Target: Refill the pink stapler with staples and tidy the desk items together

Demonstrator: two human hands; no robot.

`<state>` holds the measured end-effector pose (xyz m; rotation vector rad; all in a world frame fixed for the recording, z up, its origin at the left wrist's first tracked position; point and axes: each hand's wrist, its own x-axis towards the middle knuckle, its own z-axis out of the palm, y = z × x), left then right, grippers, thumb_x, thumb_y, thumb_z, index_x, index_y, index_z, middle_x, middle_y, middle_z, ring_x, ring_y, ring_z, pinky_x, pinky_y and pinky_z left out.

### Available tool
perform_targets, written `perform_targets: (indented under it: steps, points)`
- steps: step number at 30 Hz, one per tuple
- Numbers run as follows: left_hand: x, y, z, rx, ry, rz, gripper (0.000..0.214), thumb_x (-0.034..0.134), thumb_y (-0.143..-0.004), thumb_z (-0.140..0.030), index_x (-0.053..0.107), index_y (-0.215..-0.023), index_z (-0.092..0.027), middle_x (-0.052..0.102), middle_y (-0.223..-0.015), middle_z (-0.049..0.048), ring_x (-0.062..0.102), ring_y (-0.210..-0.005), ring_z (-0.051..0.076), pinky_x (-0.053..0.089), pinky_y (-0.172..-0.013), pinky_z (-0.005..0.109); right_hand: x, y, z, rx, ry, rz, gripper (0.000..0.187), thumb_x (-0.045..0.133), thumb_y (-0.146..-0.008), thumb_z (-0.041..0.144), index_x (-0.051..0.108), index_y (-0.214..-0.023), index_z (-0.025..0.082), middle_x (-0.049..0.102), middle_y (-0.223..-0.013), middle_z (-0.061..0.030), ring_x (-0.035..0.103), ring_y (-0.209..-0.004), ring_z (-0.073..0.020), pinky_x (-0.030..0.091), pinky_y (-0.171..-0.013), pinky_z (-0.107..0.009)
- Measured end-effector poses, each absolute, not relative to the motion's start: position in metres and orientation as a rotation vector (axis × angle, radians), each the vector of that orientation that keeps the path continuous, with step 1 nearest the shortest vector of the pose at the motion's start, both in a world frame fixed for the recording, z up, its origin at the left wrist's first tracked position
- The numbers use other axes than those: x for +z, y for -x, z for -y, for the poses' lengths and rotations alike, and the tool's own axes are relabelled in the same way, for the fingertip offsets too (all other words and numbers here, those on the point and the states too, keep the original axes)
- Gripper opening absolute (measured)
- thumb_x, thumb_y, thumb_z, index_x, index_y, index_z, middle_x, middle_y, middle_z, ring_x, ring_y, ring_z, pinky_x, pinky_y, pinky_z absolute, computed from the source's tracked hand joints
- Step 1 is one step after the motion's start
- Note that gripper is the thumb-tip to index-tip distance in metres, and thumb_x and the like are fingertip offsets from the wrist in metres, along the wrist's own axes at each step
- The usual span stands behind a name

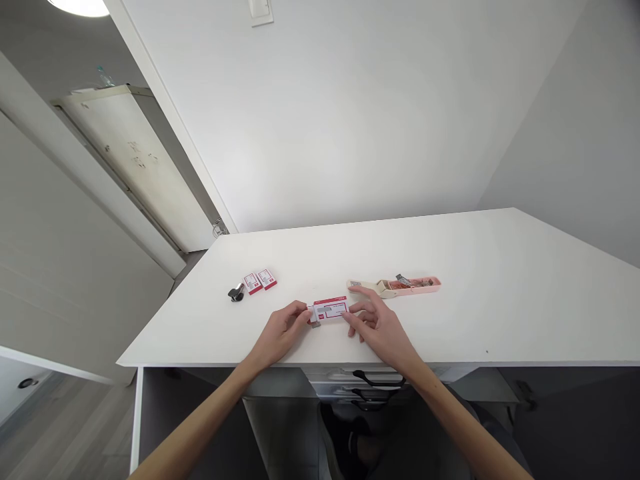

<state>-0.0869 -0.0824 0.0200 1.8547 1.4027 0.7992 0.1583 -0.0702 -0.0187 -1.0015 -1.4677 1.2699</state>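
Near the worktop's [500,320] front edge, the left hand [283,331] pinches the left end of a small red-and-white box [331,310]. The right hand [381,328], fingers loosely spread, meets its right end; whether it grips is unclear. Behind lie a pink stapler [400,285], two similar boxes [260,281] and a dark object [236,293], too small to identify.

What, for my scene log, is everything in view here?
centre box: 1, red and white, near edge of the table, between both hands
box pair: 2, red and white, table's left part
dark object: 1, black and grey, just left of the box pair
stapler: 1, pink and cream, lying opened, right of the centre box
table: 1, white, against the wall
wall switch: 1, white, top of the wall
cabinet: 1, off-white, far left
left hand: 1, fingers pinching the centre box's left end
right hand: 1, fingers spread at its right end
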Motion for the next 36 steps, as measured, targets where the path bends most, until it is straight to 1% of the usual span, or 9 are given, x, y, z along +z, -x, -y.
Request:
perform_targets:
  steps: [8, 14, 18, 24, 29, 30, 32, 34, 36]
  points:
    - [0.018, 0.095, 0.081, 0.788, -1.711, -1.258, 0.035, 0.065, -0.094, -0.053, 0.067, -0.086, -0.020, 0.076, -0.091, 0.0052, 0.068, -0.090, 0.021, 0.054, -0.086, 0.034, -0.013, -0.162, 0.072, 1.334, 0.950, 1.640, 0.045, 0.064, -0.097, 0.049, 0.065, -0.138, 0.030, 0.076, -0.101, -0.0020, 0.072, -0.073, -0.0171, 0.056, -0.070, -0.033]
    - [0.023, 0.092, 0.082, 0.817, -1.751, -1.325, 0.037, 0.060, -0.097, -0.055, 0.072, -0.098, -0.020, 0.075, -0.091, 0.0050, 0.068, -0.090, 0.021, 0.053, -0.085, 0.033, -0.011, -0.161, 0.072, 1.368, 0.958, 1.626, 0.050, 0.065, -0.096, 0.048, 0.063, -0.142, 0.029, 0.078, -0.102, -0.0021, 0.073, -0.074, -0.0174, 0.058, -0.077, -0.035]
    - [0.024, 0.104, 0.080, 0.937, -1.746, -1.535, 0.042, 0.058, -0.096, -0.059, 0.069, -0.092, -0.020, 0.072, -0.083, 0.0035, 0.066, -0.085, 0.020, 0.051, -0.082, 0.031, -0.013, -0.160, 0.073, 1.342, 0.986, 1.612, 0.055, 0.064, -0.097, 0.051, 0.058, -0.146, 0.027, 0.078, -0.107, -0.0041, 0.072, -0.072, -0.0174, 0.057, -0.074, -0.035]
    - [0.031, 0.155, 0.079, 0.899, -1.756, -2.022, 0.048, 0.052, -0.095, -0.065, 0.068, -0.083, -0.021, 0.072, -0.079, 0.0030, 0.061, -0.071, 0.019, 0.045, -0.067, 0.030, -0.016, -0.157, 0.072, 1.282, 1.024, 1.660, 0.037, 0.061, -0.098, 0.049, 0.065, -0.126, 0.025, 0.077, -0.102, -0.0040, 0.072, -0.071, -0.0174, 0.058, -0.072, -0.034]
    - [0.025, 0.180, 0.086, 0.798, -1.818, -2.327, 0.048, 0.051, -0.095, -0.066, 0.061, -0.106, -0.021, 0.065, -0.075, 0.0010, 0.063, -0.069, 0.023, 0.045, -0.063, 0.032, -0.012, -0.156, 0.074, 1.267, 1.055, 1.682, 0.029, 0.059, -0.098, 0.044, 0.067, -0.118, 0.025, 0.077, -0.099, -0.0032, 0.072, -0.072, -0.0176, 0.058, -0.073, -0.034]
    - [0.022, 0.181, 0.088, 0.802, -1.922, -2.304, 0.046, 0.051, -0.096, -0.063, 0.060, -0.110, -0.021, 0.066, -0.079, 0.0021, 0.065, -0.073, 0.023, 0.047, -0.066, 0.033, -0.012, -0.156, 0.075, 1.256, 1.067, 1.689, 0.028, 0.059, -0.098, 0.043, 0.067, -0.117, 0.025, 0.077, -0.098, -0.0031, 0.072, -0.072, -0.0177, 0.058, -0.073, -0.034]
    - [0.017, 0.179, 0.092, 0.808, -2.229, -2.135, 0.040, 0.051, -0.099, -0.055, 0.062, -0.116, -0.021, 0.071, -0.098, 0.0078, 0.067, -0.094, 0.026, 0.051, -0.085, 0.039, -0.012, -0.154, 0.075, 1.201, 1.093, 1.727, 0.025, 0.059, -0.097, 0.041, 0.069, -0.114, 0.025, 0.077, -0.097, -0.0029, 0.071, -0.072, -0.0181, 0.057, -0.072, -0.035]
    - [0.013, 0.175, 0.094, 0.752, -2.499, -1.929, 0.035, 0.051, -0.101, -0.047, 0.064, -0.124, -0.024, 0.070, -0.126, 0.0116, 0.060, -0.124, 0.030, 0.044, -0.107, 0.047, -0.014, -0.150, 0.074, 1.082, 1.102, 1.810, 0.022, 0.058, -0.097, 0.038, 0.071, -0.112, 0.027, 0.076, -0.098, -0.0022, 0.069, -0.071, -0.0179, 0.056, -0.072, -0.035]
    - [0.010, 0.170, 0.094, 0.648, -2.615, -1.832, 0.038, 0.051, -0.103, -0.042, 0.061, -0.137, -0.028, 0.064, -0.144, 0.0104, 0.046, -0.143, 0.033, 0.035, -0.116, 0.053, -0.016, -0.144, 0.073, 0.934, 1.100, 1.933, 0.021, 0.057, -0.098, 0.033, 0.071, -0.113, 0.028, 0.075, -0.101, -0.0011, 0.066, -0.068, -0.0163, 0.055, -0.074, -0.035]
